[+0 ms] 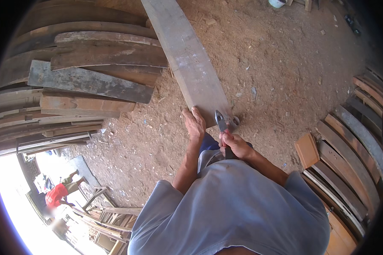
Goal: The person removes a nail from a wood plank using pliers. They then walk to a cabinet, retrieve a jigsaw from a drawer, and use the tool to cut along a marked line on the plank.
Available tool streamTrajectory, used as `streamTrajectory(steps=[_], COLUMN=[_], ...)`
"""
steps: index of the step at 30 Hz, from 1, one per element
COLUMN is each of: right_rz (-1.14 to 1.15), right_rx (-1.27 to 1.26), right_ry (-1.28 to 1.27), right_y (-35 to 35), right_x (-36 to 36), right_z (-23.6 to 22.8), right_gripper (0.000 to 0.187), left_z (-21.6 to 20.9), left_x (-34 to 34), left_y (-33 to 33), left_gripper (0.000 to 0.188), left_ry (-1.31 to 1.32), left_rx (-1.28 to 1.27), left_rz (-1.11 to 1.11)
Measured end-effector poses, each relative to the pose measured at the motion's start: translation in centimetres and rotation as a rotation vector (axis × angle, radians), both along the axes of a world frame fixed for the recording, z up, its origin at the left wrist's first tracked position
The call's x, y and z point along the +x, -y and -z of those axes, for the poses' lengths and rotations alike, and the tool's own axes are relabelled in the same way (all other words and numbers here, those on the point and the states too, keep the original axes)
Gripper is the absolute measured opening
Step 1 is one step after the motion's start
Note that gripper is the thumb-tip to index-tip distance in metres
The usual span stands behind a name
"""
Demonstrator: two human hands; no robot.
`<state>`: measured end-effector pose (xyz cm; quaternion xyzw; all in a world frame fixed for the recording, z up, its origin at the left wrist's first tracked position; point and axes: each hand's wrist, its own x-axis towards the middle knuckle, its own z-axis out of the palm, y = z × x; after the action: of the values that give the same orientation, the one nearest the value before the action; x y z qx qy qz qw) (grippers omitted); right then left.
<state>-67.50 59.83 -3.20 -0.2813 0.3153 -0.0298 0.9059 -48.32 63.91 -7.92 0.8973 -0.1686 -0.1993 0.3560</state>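
A long, pale wooden board runs from the top of the view down to just in front of me. My left hand grips its near left corner, the fingers lying along the edge. In my right hand is a pair of pliers with a dark metal head and red handles. The pliers' head points away from me, over the near right corner of the board. Whether its jaws touch the wood, I cannot tell. Right beside that corner is a small greyish round shape, too unclear to name.
Stacked planks line the left side, and more boards lean at the right. Wood chips litter the dirt floor. A white bucket stands at the far edge. At lower left, a person in red bends near some timber.
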Motion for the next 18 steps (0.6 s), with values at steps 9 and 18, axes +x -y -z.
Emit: streamTrajectory(steps=[9,18], right_rz=[-0.085,-0.272], right_rx=[-0.056,0.196], right_ry=[-0.034,0.018], right_y=[5.1,6.0], right_x=[-2.6,-3.5], right_z=[-5.1,-1.7], right_gripper=[0.012,0.021], left_z=[-0.5,-5.4], left_x=[-1.1,-7.0], left_y=[-4.5,-6.3], left_gripper=[0.059,0.043], left_ry=[-0.471,-1.045], left_rx=[-0.177,-0.35], left_rz=[-0.125,0.003])
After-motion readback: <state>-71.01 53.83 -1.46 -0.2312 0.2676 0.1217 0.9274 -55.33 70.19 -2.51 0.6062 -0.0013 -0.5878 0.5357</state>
